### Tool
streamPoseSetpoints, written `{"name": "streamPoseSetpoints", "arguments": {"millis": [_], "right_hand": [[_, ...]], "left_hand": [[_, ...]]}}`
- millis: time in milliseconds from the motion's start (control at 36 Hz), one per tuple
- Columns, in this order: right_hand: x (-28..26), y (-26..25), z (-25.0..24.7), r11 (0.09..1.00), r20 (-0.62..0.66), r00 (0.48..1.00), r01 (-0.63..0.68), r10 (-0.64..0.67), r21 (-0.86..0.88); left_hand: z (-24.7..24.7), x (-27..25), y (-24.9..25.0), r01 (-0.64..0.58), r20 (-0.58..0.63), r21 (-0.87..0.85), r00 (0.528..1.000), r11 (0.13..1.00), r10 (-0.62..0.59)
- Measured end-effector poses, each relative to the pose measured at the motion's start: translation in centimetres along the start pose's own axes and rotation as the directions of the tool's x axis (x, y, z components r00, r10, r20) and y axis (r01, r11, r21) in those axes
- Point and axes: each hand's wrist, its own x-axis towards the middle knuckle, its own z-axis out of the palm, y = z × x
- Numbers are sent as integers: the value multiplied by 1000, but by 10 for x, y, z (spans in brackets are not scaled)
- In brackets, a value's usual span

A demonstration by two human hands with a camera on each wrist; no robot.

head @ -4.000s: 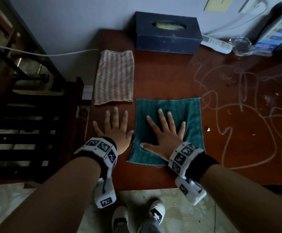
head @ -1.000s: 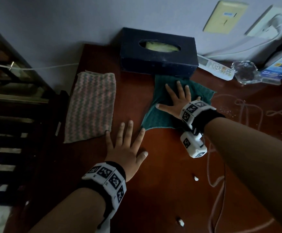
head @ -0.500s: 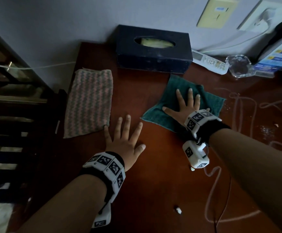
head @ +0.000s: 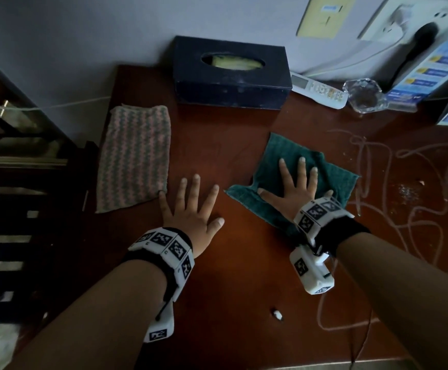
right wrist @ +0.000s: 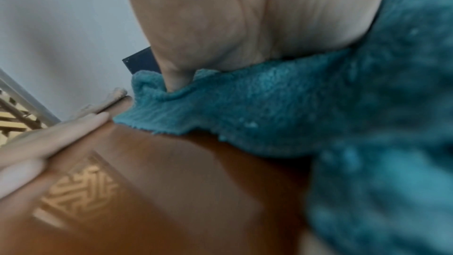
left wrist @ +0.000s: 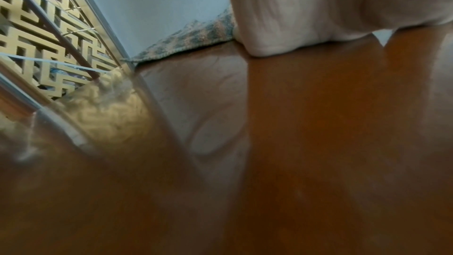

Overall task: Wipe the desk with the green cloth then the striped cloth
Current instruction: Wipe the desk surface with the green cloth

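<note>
My right hand (head: 296, 184) lies flat with spread fingers on the green cloth (head: 273, 161), pressing it onto the reddish-brown desk (head: 231, 263) in the middle of the head view. The right wrist view shows the palm (right wrist: 245, 16) bearing down on the teal cloth (right wrist: 318, 113), whose edge is rumpled. My left hand (head: 191, 206) rests flat on the bare desk, fingers straight, its little finger touching the corner of the striped cloth (head: 134, 156). That pink-and-grey cloth lies spread at the desk's left edge; the left wrist view shows its edge (left wrist: 186, 40).
A dark blue tissue box (head: 231, 73) stands at the back against the wall. A white remote (head: 319, 90), a glass piece (head: 361, 96) and a blue leaflet (head: 428, 73) sit back right. Pale scribble marks (head: 404, 182) and crumbs (head: 277, 313) cover the desk's right and front.
My right hand has slid the green cloth from beside the tissue box back toward me and to the right. The left hand stays flat in the same place.
</note>
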Motion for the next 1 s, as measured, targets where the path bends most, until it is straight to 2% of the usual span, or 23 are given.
{"name": "streamPoseSetpoints", "arguments": {"millis": [361,583,750,1000], "right_hand": [[-40,9,24,999,5,1000,-27,27,18],[-65,13,35,999,20,1000,-20,20,26],[-80,15,41,1000,27,1000,-12,12,22],[-101,24,51,997,58,995,78,-77,-13]], "left_hand": [[2,-1,4,36,-53,43,998,998,-34],[2,-6,15,82,-104,164,992,983,-65],[8,-6,16,55,-93,1,994,998,-55],[12,-4,14,31,-126,-38,991,999,-36]]}}
